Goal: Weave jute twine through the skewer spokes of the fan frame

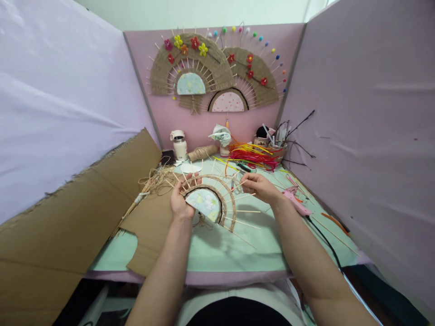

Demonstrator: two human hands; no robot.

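My left hand (183, 194) grips the left side of a half-round fan of thin wooden sticks (233, 211), held tilted above the table. Its centre is a pale blue patterned half-disc (204, 203) edged in black. Bands of brown twine run through the sticks around it. At the upper right of the fan, my right hand (257, 186) is closed in a pinch on thin twine (238, 184), close to the stick ends. The exact grip of the fingertips is too small to make out. Some loose twine (202, 221) hangs below the half-disc.
Cardboard (152, 233) lies at left beside a twine-tied stick bundle (139, 198). A twine spool (203, 153), white bottle (179, 145) and red and yellow pipe cleaners (253, 156) stand behind. A pink glue gun (296, 202) with a black cord lies right. Finished fans (192, 59) hang on the back panel.
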